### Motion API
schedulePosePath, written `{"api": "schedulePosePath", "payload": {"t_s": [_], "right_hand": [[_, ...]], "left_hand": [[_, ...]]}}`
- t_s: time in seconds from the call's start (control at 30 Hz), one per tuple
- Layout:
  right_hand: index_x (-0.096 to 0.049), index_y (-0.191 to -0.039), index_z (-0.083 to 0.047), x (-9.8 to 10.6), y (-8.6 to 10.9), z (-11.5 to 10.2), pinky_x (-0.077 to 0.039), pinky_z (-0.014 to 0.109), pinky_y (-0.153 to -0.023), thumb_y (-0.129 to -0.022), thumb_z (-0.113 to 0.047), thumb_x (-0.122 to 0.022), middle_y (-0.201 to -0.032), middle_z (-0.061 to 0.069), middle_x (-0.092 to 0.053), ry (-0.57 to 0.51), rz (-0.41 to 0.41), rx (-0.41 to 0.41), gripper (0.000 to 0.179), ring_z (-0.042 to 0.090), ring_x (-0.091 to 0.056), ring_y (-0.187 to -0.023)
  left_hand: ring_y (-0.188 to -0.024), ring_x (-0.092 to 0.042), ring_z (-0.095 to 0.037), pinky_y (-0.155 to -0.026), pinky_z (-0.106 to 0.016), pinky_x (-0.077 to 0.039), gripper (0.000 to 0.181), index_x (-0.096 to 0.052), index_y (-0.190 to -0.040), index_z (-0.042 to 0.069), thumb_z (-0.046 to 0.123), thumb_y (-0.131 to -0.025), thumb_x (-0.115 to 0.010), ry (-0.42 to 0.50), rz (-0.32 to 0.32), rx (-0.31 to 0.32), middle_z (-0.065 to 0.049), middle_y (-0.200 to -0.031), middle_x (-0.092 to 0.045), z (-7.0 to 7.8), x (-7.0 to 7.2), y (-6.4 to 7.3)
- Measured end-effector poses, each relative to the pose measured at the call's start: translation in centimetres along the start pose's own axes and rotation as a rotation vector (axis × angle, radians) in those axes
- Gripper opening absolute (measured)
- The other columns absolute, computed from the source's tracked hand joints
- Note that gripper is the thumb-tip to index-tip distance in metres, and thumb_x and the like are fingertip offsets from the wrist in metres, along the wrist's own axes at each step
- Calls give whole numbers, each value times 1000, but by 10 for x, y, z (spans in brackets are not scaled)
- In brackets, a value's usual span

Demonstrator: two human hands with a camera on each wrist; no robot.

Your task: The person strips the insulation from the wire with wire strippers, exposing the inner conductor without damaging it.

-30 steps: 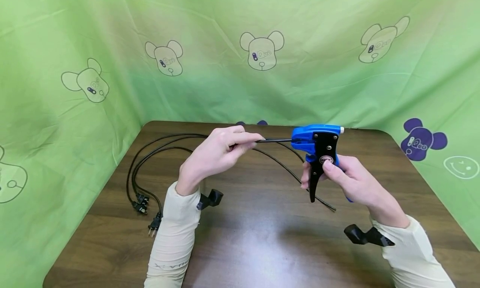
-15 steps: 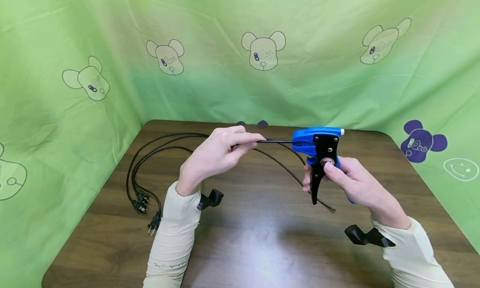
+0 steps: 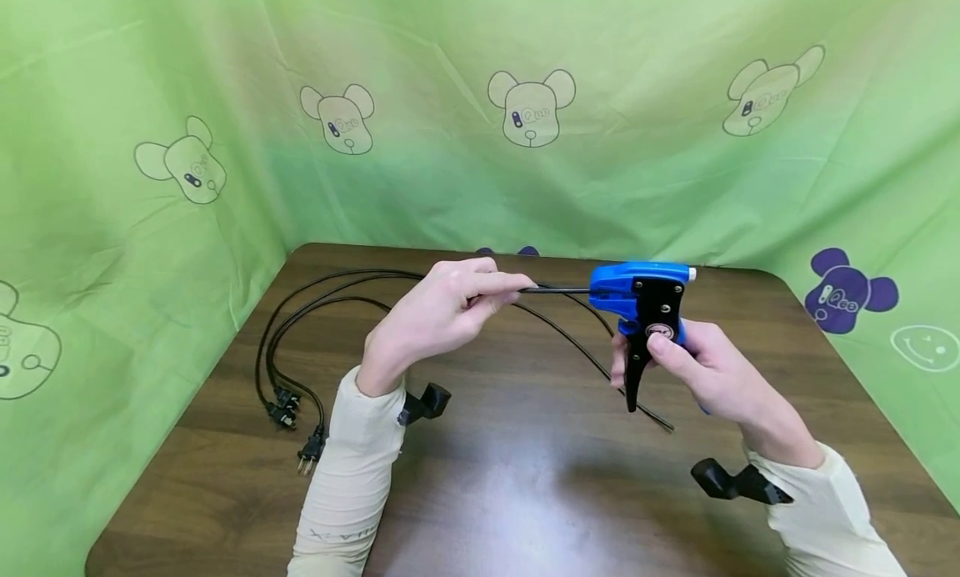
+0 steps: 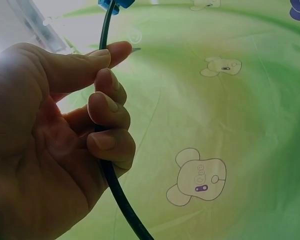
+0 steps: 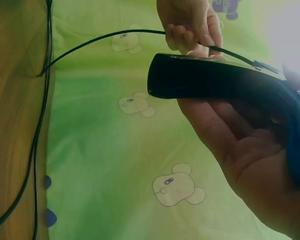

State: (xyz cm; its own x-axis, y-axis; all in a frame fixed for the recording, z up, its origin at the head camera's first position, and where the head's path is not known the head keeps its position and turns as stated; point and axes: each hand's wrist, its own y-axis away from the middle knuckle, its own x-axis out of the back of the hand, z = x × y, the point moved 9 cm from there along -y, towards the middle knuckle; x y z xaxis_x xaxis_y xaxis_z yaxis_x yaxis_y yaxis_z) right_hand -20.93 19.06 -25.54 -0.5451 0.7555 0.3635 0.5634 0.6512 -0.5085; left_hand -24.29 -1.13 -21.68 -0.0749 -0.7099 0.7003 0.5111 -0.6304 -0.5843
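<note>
My left hand pinches a black power cord between thumb and fingers, a short way from its end. That end runs level into the blue head of a wire stripper, so its tip is hidden. The stripper's handles are gripped by my right hand, with the thumb on the near side over the black body. In the left wrist view the cord passes behind the curled fingers and up to the blue head. The right wrist view shows the stripper's dark handle across my palm.
Further black cords lie looped on the brown wooden table. Their two-pin plugs rest at the left, near my left sleeve. A green cloth backdrop with bear faces closes off the back and sides.
The head view has shifted slightly, so everything sits a little lower and farther right. Both hands keep their hold, and the cord stays in the stripper's head.
</note>
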Motion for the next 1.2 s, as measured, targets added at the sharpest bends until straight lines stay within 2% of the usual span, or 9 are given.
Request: {"api": "schedulePosePath", "payload": {"t_s": [0.1, 0.27, 0.33, 0.57, 0.87, 1.1, 1.2], "right_hand": [[-56, -111, 12, 1, 0, 2, -56, 27, -78, -97, 15, -33, -90, 11, -67, 47, 28, -39, 26, 20, -69, -80], [-60, -109, 0, 3, 1, 8, -53, 23, -77, -93, 15, -48, -84, 7, -68, 182, 80, -185, 25, 17, -67, -78], [-60, -108, -2, 4, 2, 9, -53, 21, -77, -92, 14, -52, -83, 7, -68, 213, 90, -215, 24, 16, -68, -78], [-63, -101, -4, 0, 0, 7, -52, 20, -80, -93, 13, -52, -82, 6, -69, 225, 62, -214, 22, 15, -68, -80], [-63, -106, -5, 0, 3, 9, -54, 21, -81, -95, 11, -49, -91, 7, -73, 247, 47, -239, 24, 16, -73, -84], [-60, -104, -5, -2, 6, 11, -54, 22, -80, -93, 13, -50, -85, 4, -69, 245, 54, -252, 23, 15, -69, -83], [-60, -105, -4, -3, 5, 10, -54, 23, -79, -93, 14, -50, -85, 4, -69, 230, 57, -226, 24, 15, -69, -81]], "left_hand": [[-67, -42, -6, -62, -21, -39, 26, -72, -118, 11, 6, -96, -59, -5, 7, -1, 2, -79, -59, 0, 1, 0], [-66, -41, -6, -61, -22, -38, 25, -72, -118, 12, 7, -96, -60, -15, 20, -4, 3, -76, -55, 1, 4, 0], [-66, -41, -6, -61, -21, -38, 25, -72, -118, 12, 7, -96, -60, -13, 19, 2, 3, -76, -54, 1, 4, 0], [-65, -40, -6, -61, -21, -37, 25, -72, -118, 12, 7, -96, -60, -11, 9, 15, 3, -76, -54, 0, 3, 1], [-66, -41, -6, -61, -21, -38, 25, -72, -118, 12, 7, -96, -60, -11, 1, 17, 3, -77, -55, 0, 2, 1], [-66, -40, -6, -61, -21, -37, 26, -71, -119, 12, 7, -96, -60, -14, -6, 21, 3, -77, -54, 1, 1, 1], [-66, -40, -6, -61, -21, -37, 26, -71, -119, 12, 8, -96, -60, -14, -4, 26, 4, -77, -53, 0, 1, 2]]}}
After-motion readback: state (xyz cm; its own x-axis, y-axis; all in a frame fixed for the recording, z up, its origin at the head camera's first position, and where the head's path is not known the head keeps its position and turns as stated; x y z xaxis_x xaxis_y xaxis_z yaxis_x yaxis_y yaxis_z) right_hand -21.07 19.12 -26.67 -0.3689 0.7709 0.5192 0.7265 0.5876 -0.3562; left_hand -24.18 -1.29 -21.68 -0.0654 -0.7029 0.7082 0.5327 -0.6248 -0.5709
